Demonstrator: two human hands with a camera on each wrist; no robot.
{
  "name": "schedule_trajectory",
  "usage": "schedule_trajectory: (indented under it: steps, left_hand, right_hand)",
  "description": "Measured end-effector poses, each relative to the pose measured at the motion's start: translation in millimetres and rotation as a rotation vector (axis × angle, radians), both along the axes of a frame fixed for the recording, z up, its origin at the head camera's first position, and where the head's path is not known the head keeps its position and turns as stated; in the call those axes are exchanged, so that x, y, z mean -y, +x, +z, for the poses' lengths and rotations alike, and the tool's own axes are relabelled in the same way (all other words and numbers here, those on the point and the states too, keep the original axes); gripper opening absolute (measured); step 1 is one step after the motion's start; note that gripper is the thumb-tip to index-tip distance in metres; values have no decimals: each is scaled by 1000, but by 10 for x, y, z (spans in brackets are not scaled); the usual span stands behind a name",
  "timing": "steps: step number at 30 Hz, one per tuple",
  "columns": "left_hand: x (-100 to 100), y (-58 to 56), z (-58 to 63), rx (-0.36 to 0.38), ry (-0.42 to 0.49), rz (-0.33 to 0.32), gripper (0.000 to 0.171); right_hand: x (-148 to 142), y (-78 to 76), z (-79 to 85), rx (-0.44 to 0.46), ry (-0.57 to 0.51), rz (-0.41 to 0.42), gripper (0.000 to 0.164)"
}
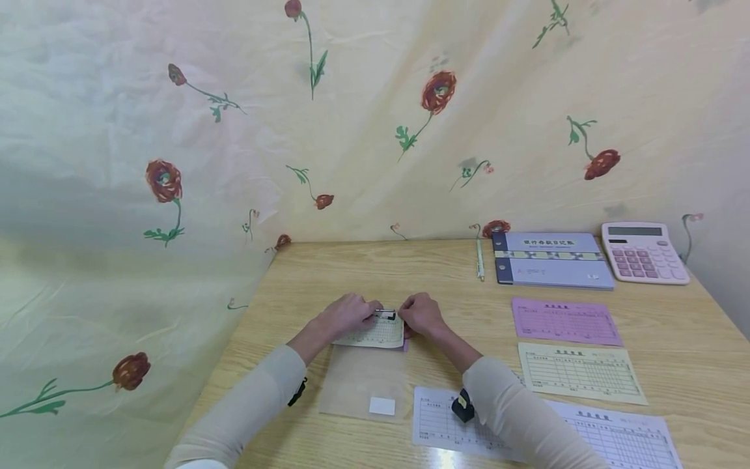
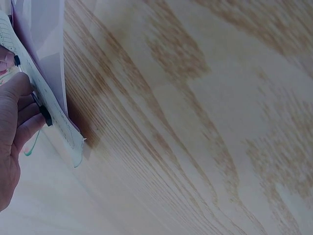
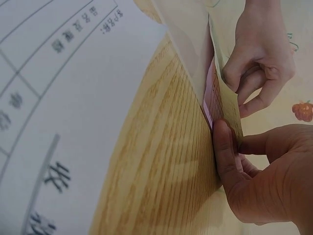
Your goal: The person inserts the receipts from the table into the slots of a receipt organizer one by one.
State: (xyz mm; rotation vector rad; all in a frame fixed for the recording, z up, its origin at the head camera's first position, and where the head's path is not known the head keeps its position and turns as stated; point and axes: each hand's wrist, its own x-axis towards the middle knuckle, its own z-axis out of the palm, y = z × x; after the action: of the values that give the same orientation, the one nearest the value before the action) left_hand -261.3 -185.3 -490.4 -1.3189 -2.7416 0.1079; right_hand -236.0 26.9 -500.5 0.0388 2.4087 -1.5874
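Note:
A pale yellow-green form sheet (image 1: 375, 335) lies over the upper part of a translucent folder (image 1: 360, 381). From beneath its right edge peeks a purple sheet (image 3: 210, 93). Along the sheet's top runs a thin metal paper fastener with black sliders (image 2: 45, 116). My left hand (image 1: 349, 314) pinches this fastener, thumb and fingertips between the two sliders. At the sheet's right edge, my right hand (image 1: 423, 314) pinches the paper between thumb and fingers, as the right wrist view shows (image 3: 274, 169) the hand close up. The lower fingers are partly hidden there.
White forms (image 1: 621, 433) lie under and beside the right forearm. Right of the hands are a yellow form (image 1: 580, 371) and a purple form (image 1: 565, 321). A pen (image 1: 480, 260), a blue account book (image 1: 553, 260) and a pink calculator (image 1: 644, 254) stand along the back, near the floral curtain (image 1: 363, 130).

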Motion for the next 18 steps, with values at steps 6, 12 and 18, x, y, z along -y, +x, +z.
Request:
schedule_trajectory:
  steps: [6, 12, 18]
  left_hand:
    - [-1, 5, -1, 23, 0, 16, 17]
    - [-3, 17, 8, 26, -4, 31, 20]
    - [35, 18, 5, 47, 19, 11, 24]
  right_hand:
    - [20, 0, -21, -5, 18, -7, 12]
    - [6, -5, -16, -11, 24, -8, 11]
    - [-96, -60, 7, -91, 79, 24, 19]
